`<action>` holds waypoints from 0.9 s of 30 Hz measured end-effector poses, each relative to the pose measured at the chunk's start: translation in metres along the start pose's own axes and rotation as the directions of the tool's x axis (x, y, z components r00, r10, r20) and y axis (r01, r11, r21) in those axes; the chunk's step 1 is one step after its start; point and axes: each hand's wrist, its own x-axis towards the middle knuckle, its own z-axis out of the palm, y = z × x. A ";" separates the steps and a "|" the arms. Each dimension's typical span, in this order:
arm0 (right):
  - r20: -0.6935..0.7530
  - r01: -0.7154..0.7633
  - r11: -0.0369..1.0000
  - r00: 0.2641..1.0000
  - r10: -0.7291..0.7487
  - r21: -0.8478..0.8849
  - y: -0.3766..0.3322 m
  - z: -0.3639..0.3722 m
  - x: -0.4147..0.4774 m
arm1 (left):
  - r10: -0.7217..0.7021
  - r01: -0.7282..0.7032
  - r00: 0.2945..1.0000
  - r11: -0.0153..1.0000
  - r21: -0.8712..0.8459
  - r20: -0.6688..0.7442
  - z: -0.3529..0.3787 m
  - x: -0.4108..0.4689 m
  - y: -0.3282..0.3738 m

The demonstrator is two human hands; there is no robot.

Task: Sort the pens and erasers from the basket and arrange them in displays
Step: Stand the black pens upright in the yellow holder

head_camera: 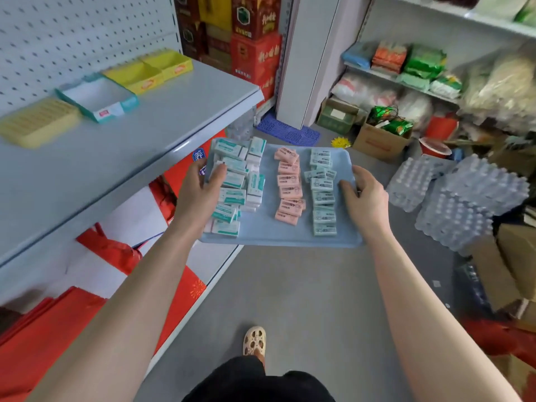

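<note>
I carry a pale blue tray [269, 230] in front of me above the floor. My left hand [203, 187] grips its left edge, thumb lying over the white-and-teal erasers [235, 181] piled on the left. My right hand [367, 195] grips the right edge, thumb on the tray floor. A row of pink erasers [288, 187] runs down the middle and a row of mint-green erasers [322, 192] lies to its right. On the grey shelf [121, 146] to my left stand display boxes: a pale yellow one [37, 123], a teal-and-white one [98, 97] and two yellow ones [148, 72]. No pens show.
The shelf edge runs close to the tray's left side; red bags hang below it. Shrink-wrapped water bottle packs [458, 198] and cardboard boxes [380, 140] crowd the floor at right. Stacked red cartons [255, 39] stand at the back. My sandalled foot [254, 340] is on the grey floor.
</note>
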 end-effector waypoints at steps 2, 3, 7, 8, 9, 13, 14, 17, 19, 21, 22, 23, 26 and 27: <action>0.008 0.018 1.000 1.000 -0.018 0.007 -0.009 0.006 0.043 | -0.005 0.005 1.000 1.000 0.006 -0.025 0.012 0.033 0.015; 0.013 0.029 1.000 0.999 -0.029 0.006 -0.013 0.010 0.064 | -0.009 0.010 0.999 1.000 0.021 -0.038 0.017 0.048 0.022; 0.045 0.093 0.996 0.995 -0.093 0.007 -0.029 0.031 0.141 | -0.037 0.042 0.989 0.999 0.029 -0.140 0.031 0.106 0.042; 0.060 0.112 0.994 0.992 -0.112 0.013 -0.034 0.039 0.162 | -0.043 0.047 0.984 0.999 0.020 -0.174 0.033 0.121 0.046; 0.077 0.134 0.991 0.988 -0.136 0.024 -0.038 0.048 0.183 | -0.047 0.050 0.978 0.999 0.011 -0.205 0.036 0.135 0.048; 0.162 0.251 0.965 0.952 -0.261 0.082 -0.057 0.093 0.264 | -0.086 0.085 0.935 0.996 -0.019 -0.345 0.042 0.188 0.051; 0.189 0.278 0.956 0.938 -0.291 0.094 -0.061 0.105 0.284 | -0.106 0.099 0.918 0.994 -0.038 -0.382 0.043 0.200 0.051; 0.269 0.343 0.931 0.892 -0.364 0.123 -0.075 0.139 0.338 | -0.182 0.155 0.862 0.983 -0.096 -0.473 0.048 0.231 0.052; 0.331 0.395 0.906 0.844 -0.423 0.150 -0.086 0.161 0.368 | -0.235 0.188 0.815 0.972 -0.143 -0.530 0.051 0.247 0.051; 0.398 0.440 0.881 0.787 -0.471 0.172 -0.099 0.183 0.392 | -0.276 0.207 0.762 0.961 -0.183 -0.586 0.051 0.258 0.047; 0.425 0.462 0.869 0.760 -0.492 0.181 -0.105 0.193 0.402 | -0.295 0.218 0.740 0.955 -0.199 -0.605 0.051 0.263 0.046; 0.452 0.474 0.859 0.734 -0.506 0.191 -0.111 0.205 0.411 | -0.307 0.235 0.719 0.952 -0.198 -0.623 0.049 0.268 0.044; 0.519 0.509 0.836 0.669 -0.533 0.203 -0.124 0.242 0.433 | -0.315 0.267 0.686 0.948 -0.175 -0.655 0.040 0.282 0.034; 0.522 0.522 0.828 0.658 -0.543 0.204 -0.128 0.253 0.438 | -0.315 0.277 0.680 0.946 -0.167 -0.662 0.038 0.287 0.031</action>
